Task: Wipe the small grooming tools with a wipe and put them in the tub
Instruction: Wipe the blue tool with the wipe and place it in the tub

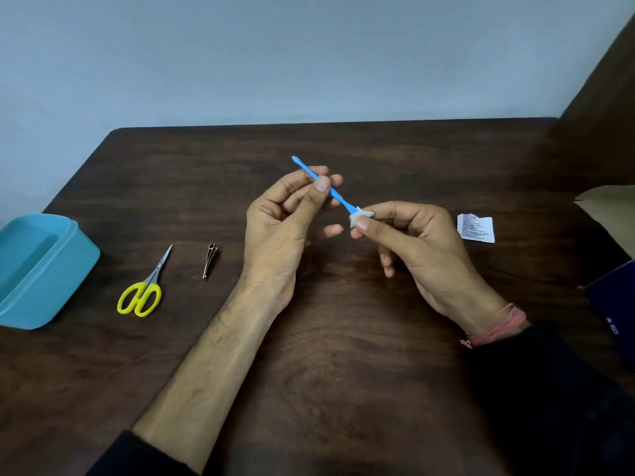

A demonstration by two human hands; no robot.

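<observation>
A thin blue plastic grooming stick (338,196) is held above the middle of the dark wooden table (343,338). My left hand (285,221) pinches it near its far end between thumb and fingers. My right hand (415,245) pinches a small folded white wipe (359,216) around the stick's near end. Small scissors with yellow handles (146,286) and a metal nail clipper (209,260) lie on the table to the left. The open blue tub (51,293) stands at the left edge; its inside looks empty where I can see it.
A torn white wipe sachet (476,228) lies right of my right hand. A brown paper bag (611,214) and a dark blue box (615,304) sit at the right edge. A grey wall stands behind the table.
</observation>
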